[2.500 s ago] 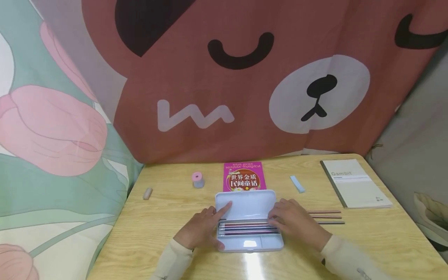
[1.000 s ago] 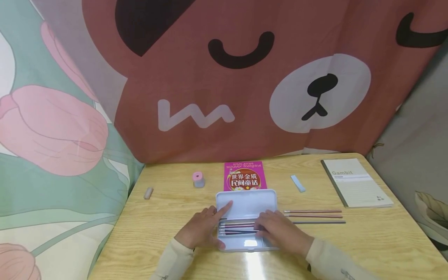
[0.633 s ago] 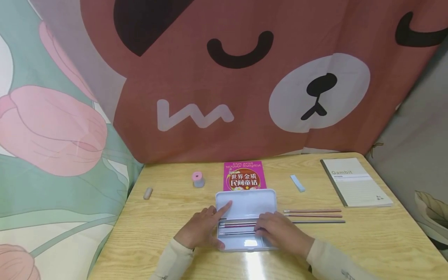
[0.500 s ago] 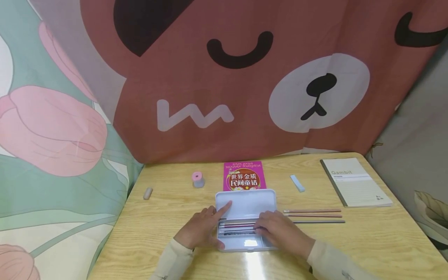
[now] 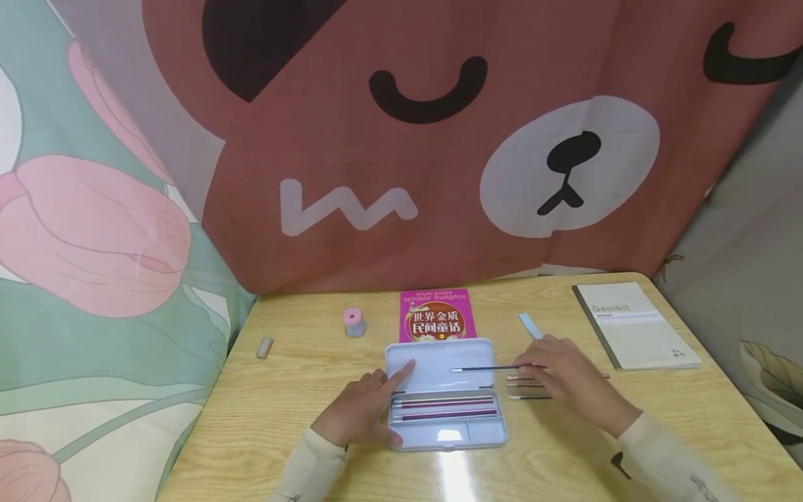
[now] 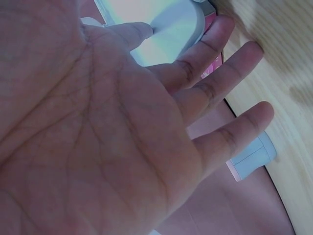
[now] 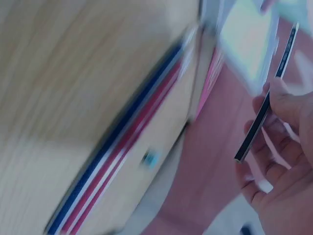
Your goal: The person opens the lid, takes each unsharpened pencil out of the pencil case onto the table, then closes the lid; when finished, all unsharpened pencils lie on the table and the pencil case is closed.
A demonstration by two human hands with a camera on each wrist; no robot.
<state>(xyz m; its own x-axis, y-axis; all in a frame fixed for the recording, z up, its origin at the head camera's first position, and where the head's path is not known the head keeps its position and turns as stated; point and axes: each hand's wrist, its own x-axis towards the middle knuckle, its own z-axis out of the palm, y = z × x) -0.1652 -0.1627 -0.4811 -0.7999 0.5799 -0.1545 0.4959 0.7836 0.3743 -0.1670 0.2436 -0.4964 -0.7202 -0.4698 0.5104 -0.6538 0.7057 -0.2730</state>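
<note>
An open pale blue pencil case [image 5: 443, 432] lies near the table's front edge, with two pencils [image 5: 444, 408] in its tray. My left hand [image 5: 359, 413] rests at the case's left side with fingers straight, its index fingertip on the raised lid [image 5: 439, 357]; the left wrist view shows that fingertip [image 6: 142, 30] against the lid [image 6: 173, 22]. My right hand [image 5: 567, 382] is just right of the case and pinches a thin dark pencil [image 5: 484, 369] that points left over the lid. In the blurred right wrist view the fingers hold the same pencil [image 7: 266, 105].
More loose pencils [image 5: 529, 397] lie on the table under my right hand. Behind the case are a pink book [image 5: 437, 315], a pink sharpener [image 5: 355, 323], a brown eraser [image 5: 265, 346], a blue eraser [image 5: 529, 323] and a grey notebook [image 5: 633, 333]. A bear-print curtain hangs at the back.
My right hand left the case's tray and moved right and back, now pinching a dark pencil above the lid's right end. The left hand has not moved.
</note>
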